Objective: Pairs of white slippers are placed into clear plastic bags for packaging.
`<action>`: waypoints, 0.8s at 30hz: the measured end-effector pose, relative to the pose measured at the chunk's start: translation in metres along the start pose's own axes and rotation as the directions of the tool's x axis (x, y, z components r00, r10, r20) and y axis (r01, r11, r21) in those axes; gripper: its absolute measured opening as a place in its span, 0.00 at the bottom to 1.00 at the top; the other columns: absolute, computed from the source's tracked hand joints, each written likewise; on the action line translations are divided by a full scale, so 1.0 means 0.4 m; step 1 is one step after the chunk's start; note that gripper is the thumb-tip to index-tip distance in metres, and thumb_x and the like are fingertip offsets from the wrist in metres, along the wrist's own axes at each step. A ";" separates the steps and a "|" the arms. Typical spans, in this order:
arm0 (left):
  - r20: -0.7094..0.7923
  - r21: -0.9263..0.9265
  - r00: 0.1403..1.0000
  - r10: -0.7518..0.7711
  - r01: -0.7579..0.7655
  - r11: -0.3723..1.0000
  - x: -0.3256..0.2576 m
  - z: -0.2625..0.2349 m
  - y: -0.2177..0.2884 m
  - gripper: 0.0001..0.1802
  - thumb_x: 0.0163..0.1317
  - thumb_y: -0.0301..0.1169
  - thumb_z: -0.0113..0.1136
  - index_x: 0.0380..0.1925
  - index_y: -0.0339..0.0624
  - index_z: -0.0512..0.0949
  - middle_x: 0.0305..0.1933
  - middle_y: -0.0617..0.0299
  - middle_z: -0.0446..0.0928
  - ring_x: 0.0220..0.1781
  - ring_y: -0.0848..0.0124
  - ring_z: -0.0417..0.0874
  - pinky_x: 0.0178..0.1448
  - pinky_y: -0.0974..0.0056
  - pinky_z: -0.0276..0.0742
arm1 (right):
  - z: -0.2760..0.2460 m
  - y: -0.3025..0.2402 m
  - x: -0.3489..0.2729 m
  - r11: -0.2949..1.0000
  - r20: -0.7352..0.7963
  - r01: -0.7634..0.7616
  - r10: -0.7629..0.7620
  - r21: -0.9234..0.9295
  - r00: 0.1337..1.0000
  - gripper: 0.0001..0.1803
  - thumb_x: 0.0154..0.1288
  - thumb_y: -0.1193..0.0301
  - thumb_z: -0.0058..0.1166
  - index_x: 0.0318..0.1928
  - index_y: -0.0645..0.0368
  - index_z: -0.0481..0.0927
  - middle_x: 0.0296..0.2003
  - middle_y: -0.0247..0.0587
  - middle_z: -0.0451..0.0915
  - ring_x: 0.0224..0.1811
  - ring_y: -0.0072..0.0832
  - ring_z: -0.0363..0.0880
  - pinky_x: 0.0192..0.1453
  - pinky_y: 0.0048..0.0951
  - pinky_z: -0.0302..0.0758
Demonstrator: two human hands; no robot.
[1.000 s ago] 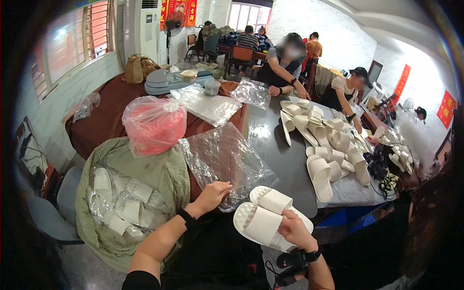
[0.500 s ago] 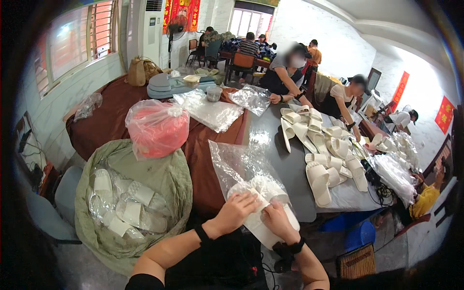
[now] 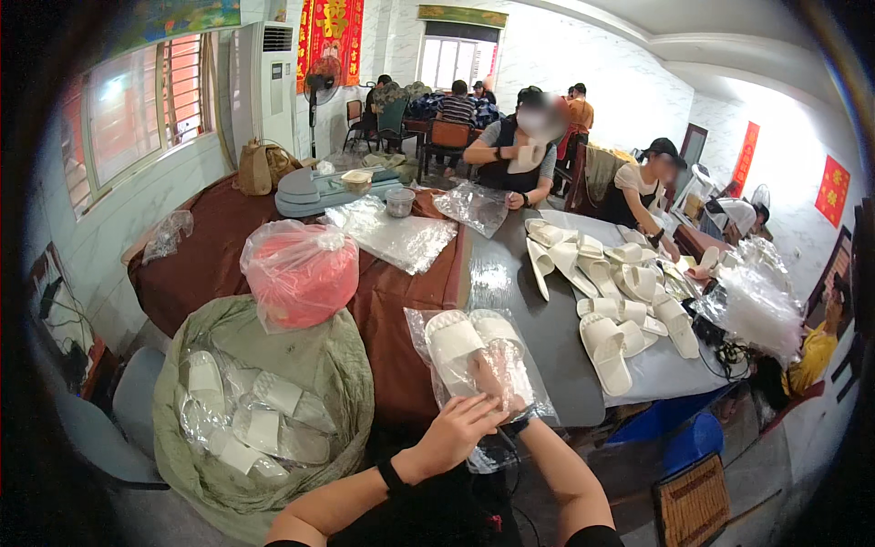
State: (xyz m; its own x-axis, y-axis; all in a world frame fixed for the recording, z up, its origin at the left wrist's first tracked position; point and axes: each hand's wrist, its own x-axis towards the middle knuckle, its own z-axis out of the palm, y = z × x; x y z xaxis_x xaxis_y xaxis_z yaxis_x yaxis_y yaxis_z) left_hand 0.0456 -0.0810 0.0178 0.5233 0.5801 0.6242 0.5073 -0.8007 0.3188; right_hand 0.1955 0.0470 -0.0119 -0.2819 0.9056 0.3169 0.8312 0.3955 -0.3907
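A pair of cream slippers (image 3: 453,343) lies side by side inside a clear plastic bag (image 3: 540,394), above the front edge of the tables. My right hand (image 3: 495,378) reaches into the bag up to the wrist and grips the slippers near their rear part; the plastic blurs its fingers. At the bag's mouth, my left hand (image 3: 463,427) holds the plastic edge, its fingers pressed together across the right wrist. A green sack (image 3: 342,415) stands to the left of my arms, with several bagged slippers (image 3: 264,424) inside it.
Loose cream slippers (image 3: 638,283) are heaped on the grey tabletop (image 3: 565,365) at right. A red-filled plastic bag (image 3: 301,278) and a stack of clear bags (image 3: 396,237) rest on the brown cloth (image 3: 196,246). Two people work across the table. A blue bin (image 3: 694,442) stands below right.
The slippers have slid deeper into the bag, with my right hand following inside. My left hand has moved down to the bag's mouth. The person across has raised a slipper.
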 end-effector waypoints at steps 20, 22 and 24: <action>0.246 0.050 0.968 0.047 -0.061 0.997 -0.083 -0.082 -0.132 0.31 0.55 0.14 0.56 0.62 0.39 0.73 0.73 0.52 0.67 0.79 0.52 0.61 0.79 0.45 0.57 | -0.279 0.088 -0.339 0.929 -0.266 0.087 0.012 0.359 0.964 0.16 0.53 0.89 0.49 0.39 0.62 0.84 0.35 0.48 0.86 0.43 0.41 0.87 0.44 0.34 0.82; 0.272 0.059 0.961 0.043 -0.061 0.996 -0.113 -0.060 -0.142 0.30 0.55 0.15 0.57 0.61 0.39 0.73 0.73 0.51 0.68 0.79 0.52 0.61 0.79 0.45 0.57 | -0.345 0.108 -0.326 0.958 -0.491 0.212 -0.092 0.195 0.866 0.19 0.49 0.91 0.46 0.40 0.63 0.82 0.40 0.49 0.85 0.44 0.43 0.86 0.42 0.33 0.80; 0.303 0.110 0.953 0.023 -0.059 0.992 -0.132 -0.046 -0.147 0.27 0.55 0.18 0.60 0.57 0.39 0.74 0.70 0.48 0.69 0.78 0.51 0.64 0.79 0.44 0.57 | -0.372 0.132 -0.302 0.982 -0.400 0.191 -0.180 -0.013 0.899 0.31 0.50 0.91 0.47 0.55 0.58 0.80 0.60 0.49 0.77 0.60 0.42 0.78 0.56 0.38 0.76</action>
State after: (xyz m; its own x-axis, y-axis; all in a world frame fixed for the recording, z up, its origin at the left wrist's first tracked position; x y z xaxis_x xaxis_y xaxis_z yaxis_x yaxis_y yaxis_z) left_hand -0.0243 -0.0673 -0.0206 0.7175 0.5799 0.3858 0.5481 -0.8119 0.2011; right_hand 0.3448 -0.0643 0.0578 -0.2115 0.6817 0.7004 0.7685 0.5588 -0.3118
